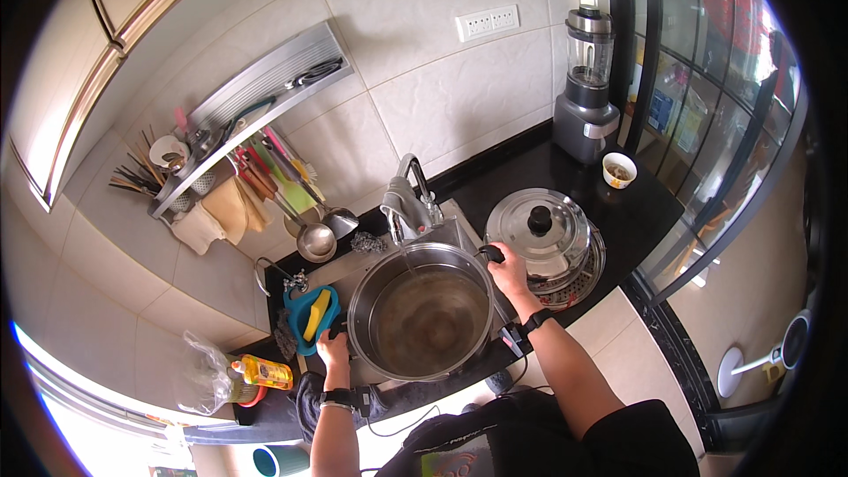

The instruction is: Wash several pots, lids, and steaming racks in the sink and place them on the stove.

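A large stainless steel pot stands at the sink, beneath the faucet, and holds cloudy water. A thin stream runs from the spout into it. My right hand grips the pot's black handle on the right, and my left hand is closed on the handle at the left. A grey cloth is draped over the faucet. Left of the pot, a yellow sponge lies in a blue holder. A metal lid with a black knob rests on a steamer rack at the right.
A blender and a small bowl stand at the back right, near a glass door. A yellow dish soap bottle is at the lower left. A ladle and other utensils hang under a wall rack. Steel wool lies behind the sink.
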The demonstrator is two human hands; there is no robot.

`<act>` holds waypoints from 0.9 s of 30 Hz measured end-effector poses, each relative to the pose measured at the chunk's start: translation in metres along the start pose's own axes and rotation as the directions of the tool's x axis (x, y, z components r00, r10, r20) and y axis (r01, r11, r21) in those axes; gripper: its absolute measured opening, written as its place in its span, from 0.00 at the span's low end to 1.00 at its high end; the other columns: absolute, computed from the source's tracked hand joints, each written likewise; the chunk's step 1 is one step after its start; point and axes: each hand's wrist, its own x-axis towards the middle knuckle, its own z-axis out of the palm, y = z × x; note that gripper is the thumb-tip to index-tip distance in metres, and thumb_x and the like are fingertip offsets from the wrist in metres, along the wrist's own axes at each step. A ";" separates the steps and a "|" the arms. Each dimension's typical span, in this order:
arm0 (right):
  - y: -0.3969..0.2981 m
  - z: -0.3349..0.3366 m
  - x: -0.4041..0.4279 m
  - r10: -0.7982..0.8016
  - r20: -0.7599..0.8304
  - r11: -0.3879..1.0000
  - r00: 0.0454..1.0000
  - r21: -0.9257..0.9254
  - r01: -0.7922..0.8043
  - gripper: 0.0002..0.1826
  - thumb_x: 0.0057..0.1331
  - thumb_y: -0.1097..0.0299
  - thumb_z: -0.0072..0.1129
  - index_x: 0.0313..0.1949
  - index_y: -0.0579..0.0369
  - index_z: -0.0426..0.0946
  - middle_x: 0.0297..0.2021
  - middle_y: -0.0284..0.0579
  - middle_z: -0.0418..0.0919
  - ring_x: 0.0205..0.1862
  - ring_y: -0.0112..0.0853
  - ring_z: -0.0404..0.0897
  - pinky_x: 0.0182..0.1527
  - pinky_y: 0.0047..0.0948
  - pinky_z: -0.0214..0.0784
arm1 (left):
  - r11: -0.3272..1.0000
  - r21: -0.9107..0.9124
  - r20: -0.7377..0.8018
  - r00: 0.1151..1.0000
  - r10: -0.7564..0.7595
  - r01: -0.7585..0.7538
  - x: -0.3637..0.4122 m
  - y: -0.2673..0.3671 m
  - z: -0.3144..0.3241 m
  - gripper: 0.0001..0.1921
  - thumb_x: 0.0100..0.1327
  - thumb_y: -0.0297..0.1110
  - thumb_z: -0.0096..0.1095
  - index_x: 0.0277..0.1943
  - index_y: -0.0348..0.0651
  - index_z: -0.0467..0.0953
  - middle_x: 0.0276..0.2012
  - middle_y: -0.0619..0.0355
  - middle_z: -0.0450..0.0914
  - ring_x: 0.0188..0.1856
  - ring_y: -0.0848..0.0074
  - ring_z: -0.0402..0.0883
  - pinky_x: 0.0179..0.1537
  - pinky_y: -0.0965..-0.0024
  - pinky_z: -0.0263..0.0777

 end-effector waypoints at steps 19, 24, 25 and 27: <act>-0.003 0.000 0.001 0.053 0.031 0.999 0.998 -0.013 -0.052 0.20 0.48 0.72 0.55 0.44 0.48 0.77 0.30 0.50 0.80 0.33 0.43 0.80 0.37 0.34 0.71 | 0.997 0.053 -0.021 0.998 0.065 -0.064 -0.002 0.003 0.000 0.25 0.44 0.29 0.60 0.47 0.22 0.73 0.30 0.47 0.78 0.28 0.70 0.74 0.33 0.69 0.69; -0.004 0.001 0.001 0.054 0.043 0.998 0.998 -0.016 -0.054 0.20 0.49 0.72 0.54 0.44 0.48 0.76 0.31 0.51 0.80 0.34 0.44 0.80 0.38 0.34 0.71 | 0.997 0.040 -0.017 0.998 0.060 -0.059 -0.001 0.001 -0.003 0.24 0.44 0.29 0.60 0.46 0.22 0.73 0.30 0.47 0.78 0.29 0.70 0.74 0.34 0.69 0.69; -0.003 0.000 0.002 0.054 0.043 0.998 0.998 -0.015 -0.053 0.20 0.49 0.72 0.54 0.44 0.48 0.76 0.32 0.51 0.80 0.35 0.44 0.80 0.38 0.34 0.71 | 0.999 0.006 -0.007 0.999 0.041 -0.041 -0.004 0.005 -0.002 0.24 0.45 0.28 0.60 0.47 0.22 0.73 0.30 0.48 0.78 0.28 0.71 0.73 0.32 0.69 0.69; -0.002 -0.001 0.002 0.053 0.044 0.999 0.998 -0.016 -0.052 0.20 0.49 0.72 0.54 0.44 0.49 0.76 0.32 0.51 0.80 0.35 0.44 0.80 0.38 0.34 0.71 | 0.999 -0.028 0.003 1.000 0.023 -0.023 -0.008 0.011 0.000 0.24 0.45 0.28 0.60 0.48 0.23 0.72 0.29 0.49 0.77 0.27 0.72 0.73 0.30 0.70 0.68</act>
